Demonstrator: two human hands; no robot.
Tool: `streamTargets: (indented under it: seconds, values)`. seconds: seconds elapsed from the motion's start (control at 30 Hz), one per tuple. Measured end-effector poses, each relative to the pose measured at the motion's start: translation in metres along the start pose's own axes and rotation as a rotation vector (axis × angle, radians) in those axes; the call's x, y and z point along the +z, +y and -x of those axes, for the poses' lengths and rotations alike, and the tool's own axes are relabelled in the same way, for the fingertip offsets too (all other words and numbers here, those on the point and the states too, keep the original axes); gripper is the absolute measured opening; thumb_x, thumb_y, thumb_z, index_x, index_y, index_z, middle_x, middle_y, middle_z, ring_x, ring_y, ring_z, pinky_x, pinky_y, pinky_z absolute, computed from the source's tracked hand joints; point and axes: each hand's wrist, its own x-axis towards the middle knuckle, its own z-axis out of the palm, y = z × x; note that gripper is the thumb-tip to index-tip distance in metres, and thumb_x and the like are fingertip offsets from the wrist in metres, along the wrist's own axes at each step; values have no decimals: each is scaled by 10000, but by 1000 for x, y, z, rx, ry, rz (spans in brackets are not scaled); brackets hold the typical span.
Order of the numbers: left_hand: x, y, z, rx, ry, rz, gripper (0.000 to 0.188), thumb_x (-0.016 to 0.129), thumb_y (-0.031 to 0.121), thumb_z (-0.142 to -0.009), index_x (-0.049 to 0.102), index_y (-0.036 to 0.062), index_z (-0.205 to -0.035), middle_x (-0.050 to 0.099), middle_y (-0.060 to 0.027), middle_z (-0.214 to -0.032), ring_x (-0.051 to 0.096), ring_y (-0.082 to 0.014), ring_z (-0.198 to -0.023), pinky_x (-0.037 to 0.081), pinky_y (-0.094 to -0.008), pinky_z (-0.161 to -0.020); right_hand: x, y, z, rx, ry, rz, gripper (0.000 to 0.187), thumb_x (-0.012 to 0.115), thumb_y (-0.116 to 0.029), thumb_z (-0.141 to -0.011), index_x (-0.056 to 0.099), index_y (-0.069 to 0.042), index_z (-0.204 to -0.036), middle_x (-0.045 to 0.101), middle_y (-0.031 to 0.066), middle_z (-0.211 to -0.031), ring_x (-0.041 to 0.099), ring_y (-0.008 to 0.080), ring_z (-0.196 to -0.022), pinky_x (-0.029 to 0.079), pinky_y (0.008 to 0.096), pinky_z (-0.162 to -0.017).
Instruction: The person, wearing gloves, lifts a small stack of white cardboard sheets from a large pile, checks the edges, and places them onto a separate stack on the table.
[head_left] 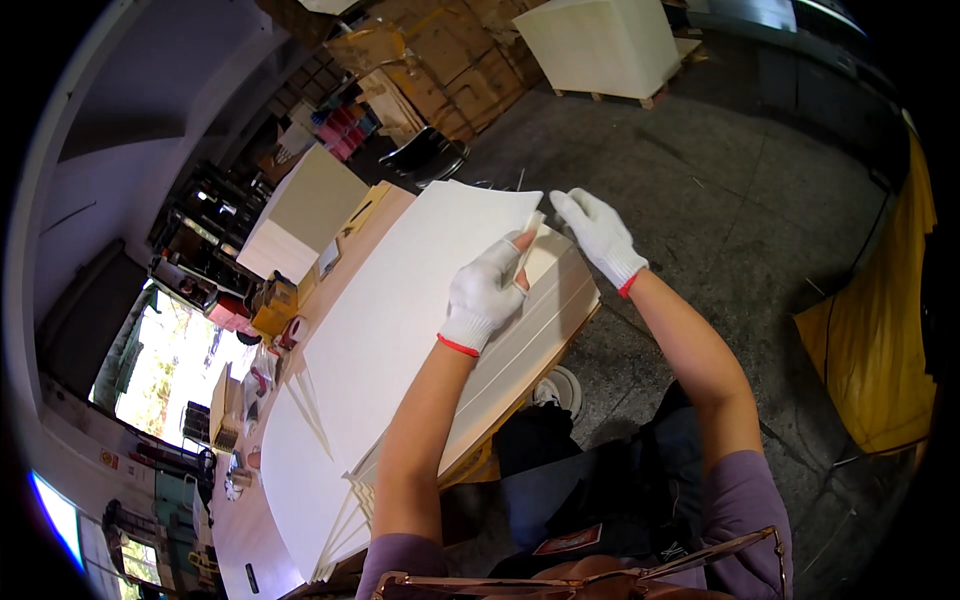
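My left hand [487,285] wears a white knit glove with a red cuff, with bare thumb and fingertip showing. It is closed around a narrow pale strip [531,238], whose exact kind I cannot make out, above the near-right edge of a stack of white sheets [400,290]. My right hand [598,232], gloved the same way, is held just right of the stack's far corner. Its fingers are stretched out and nothing shows in them. Lower left, several more white sheets [335,520] lie fanned and overlapping on the table.
The wooden table [235,520] carries a tall pale block of stacked sheets [305,215], a yellow box [275,305] and small clutter along its far left side. A black chair [425,155] stands beyond. Another large pale stack [605,50] rests on a pallet. Yellow sheeting [865,330] hangs at right.
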Motion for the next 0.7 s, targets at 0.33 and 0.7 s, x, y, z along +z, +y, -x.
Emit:
streamTargets:
  seconds: [0.33,0.7]
  values:
    - [0,6,-12,-88,-114,-244,398,655,244,-883,664,201,-1279,737,-159,-1034,707,-372,-896,565,-455,-794,-16,1,3,-304,-217,765,474,590,-566,-920,686,-102,-907,691,139,-875,678,355,-849,525,468,-749]
    - [7,-11,-27,-181,-167,-118,440,669,267,-929,638,190,-1361,703,-170,-1225,686,-353,-1093,542,-416,-919,-9,-15,-13,-320,-265,572,566,519,-612,-966,719,-89,-1051,737,156,-1041,695,374,-969,530,472,-868]
